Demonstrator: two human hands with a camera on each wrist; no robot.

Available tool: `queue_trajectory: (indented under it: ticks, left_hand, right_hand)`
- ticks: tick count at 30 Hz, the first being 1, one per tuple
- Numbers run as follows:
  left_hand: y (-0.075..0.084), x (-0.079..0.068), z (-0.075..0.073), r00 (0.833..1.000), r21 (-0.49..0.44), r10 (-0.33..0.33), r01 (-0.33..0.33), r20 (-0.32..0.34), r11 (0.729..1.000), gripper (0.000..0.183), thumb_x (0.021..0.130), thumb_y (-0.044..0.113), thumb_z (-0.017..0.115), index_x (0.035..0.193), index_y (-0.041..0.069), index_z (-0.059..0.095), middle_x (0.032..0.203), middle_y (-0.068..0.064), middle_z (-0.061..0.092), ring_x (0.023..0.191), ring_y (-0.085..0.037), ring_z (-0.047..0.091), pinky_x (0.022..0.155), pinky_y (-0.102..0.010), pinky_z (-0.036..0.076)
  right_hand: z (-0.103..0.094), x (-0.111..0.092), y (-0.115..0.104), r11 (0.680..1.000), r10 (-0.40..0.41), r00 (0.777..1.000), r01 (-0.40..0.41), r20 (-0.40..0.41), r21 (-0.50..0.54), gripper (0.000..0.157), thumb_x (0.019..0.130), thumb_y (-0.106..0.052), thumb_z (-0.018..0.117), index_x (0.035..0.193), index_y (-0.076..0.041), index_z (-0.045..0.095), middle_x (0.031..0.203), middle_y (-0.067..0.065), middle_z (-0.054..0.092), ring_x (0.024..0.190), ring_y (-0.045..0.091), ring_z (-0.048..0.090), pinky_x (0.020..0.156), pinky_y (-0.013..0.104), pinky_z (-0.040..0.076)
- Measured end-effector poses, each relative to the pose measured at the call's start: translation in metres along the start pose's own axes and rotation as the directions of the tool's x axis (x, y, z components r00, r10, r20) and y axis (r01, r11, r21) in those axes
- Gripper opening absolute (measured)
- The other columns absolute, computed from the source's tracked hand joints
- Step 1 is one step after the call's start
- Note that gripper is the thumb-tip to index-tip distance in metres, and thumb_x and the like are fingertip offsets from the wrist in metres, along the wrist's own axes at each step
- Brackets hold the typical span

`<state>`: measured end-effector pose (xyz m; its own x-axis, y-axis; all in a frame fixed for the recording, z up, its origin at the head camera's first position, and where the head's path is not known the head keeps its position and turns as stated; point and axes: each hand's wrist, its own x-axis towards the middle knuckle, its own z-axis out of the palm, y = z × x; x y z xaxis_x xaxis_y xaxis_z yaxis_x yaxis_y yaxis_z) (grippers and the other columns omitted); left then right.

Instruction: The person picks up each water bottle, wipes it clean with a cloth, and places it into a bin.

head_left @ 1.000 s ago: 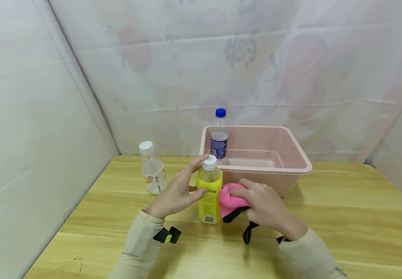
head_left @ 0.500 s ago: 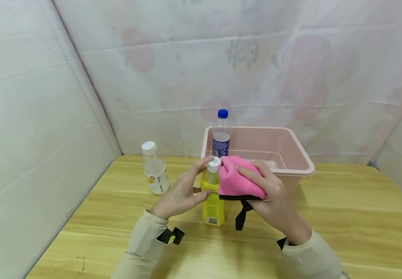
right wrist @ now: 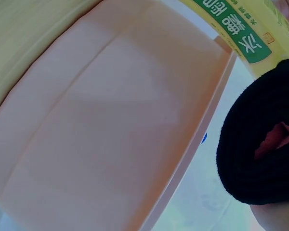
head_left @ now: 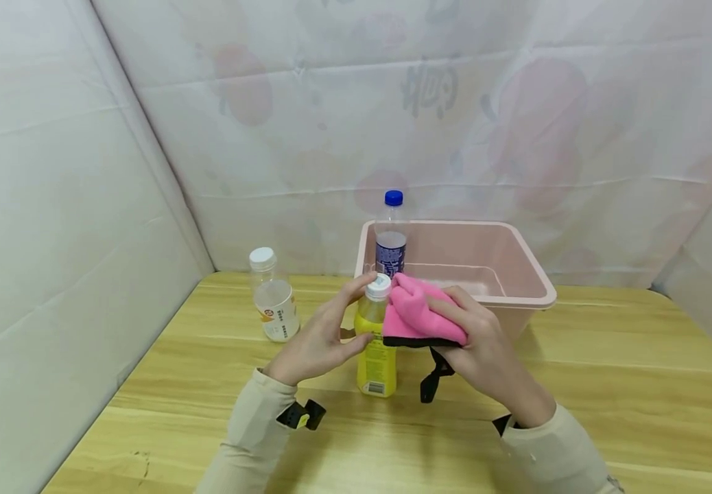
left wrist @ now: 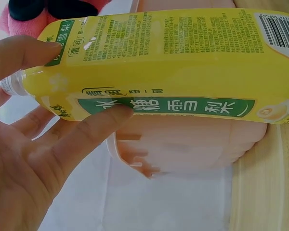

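Observation:
A yellow-labelled drink bottle [head_left: 377,370] with a white cap stands upright on the table, slightly left of the head view's middle. My left hand [head_left: 322,339] grips it from the left, thumb and fingers about its upper part; the left wrist view shows the label [left wrist: 159,62] closely. In my right hand [head_left: 485,350] is a bunched pink cloth [head_left: 420,312] with a black edge and a dangling black strap [head_left: 436,377]. The cloth lies against the bottle's right shoulder, just below the cap. Its black side [right wrist: 245,130] fills the right of the right wrist view.
Behind the hands sits a pale pink plastic basin [head_left: 529,298]. A clear bottle with a blue cap [head_left: 394,198] stands by its left end; its base is hidden. Farther left, a white-capped clear bottle [head_left: 276,309] is on the wooden table [head_left: 609,384].
My right hand has raised the pink cloth from the bottle's lower side to its shoulder, and the cloth has spread wider. The left hand keeps its grip on the bottle.

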<state>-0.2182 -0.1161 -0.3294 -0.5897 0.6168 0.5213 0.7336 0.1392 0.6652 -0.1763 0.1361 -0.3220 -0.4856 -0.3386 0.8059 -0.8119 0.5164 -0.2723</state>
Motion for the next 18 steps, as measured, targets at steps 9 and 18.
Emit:
queue_trajectory:
  ticks: [9,18]
  left_hand:
    - [-0.002,0.0,0.001,1.0,-0.012,-0.015,0.014,-0.008,1.0,0.086,0.088,-0.016,0.066,0.158,0.011,0.024,0.16,-0.021,0.03,0.139,-0.042,0.041,0.079,-0.038,0.063]
    - [-0.001,-0.001,0.001,1.0,0.043,0.016,-0.015,-0.026,0.999,0.084,0.088,-0.013,0.068,0.157,0.009,0.025,0.162,-0.018,0.029,0.139,-0.041,0.041,0.079,-0.032,0.062]
  right_hand:
    - [-0.005,-0.001,0.002,0.988,0.132,0.982,-0.119,0.139,-0.1,0.047,0.063,0.018,0.074,0.102,-0.008,0.071,0.095,-0.002,0.061,0.077,0.013,0.052,0.062,0.027,0.047]
    - [0.011,-0.016,0.006,0.932,0.333,0.758,-0.176,0.561,-0.316,0.044,0.064,0.012,0.069,0.103,-0.008,0.071,0.093,0.006,0.062,0.073,0.021,0.057,0.06,0.037,0.055]
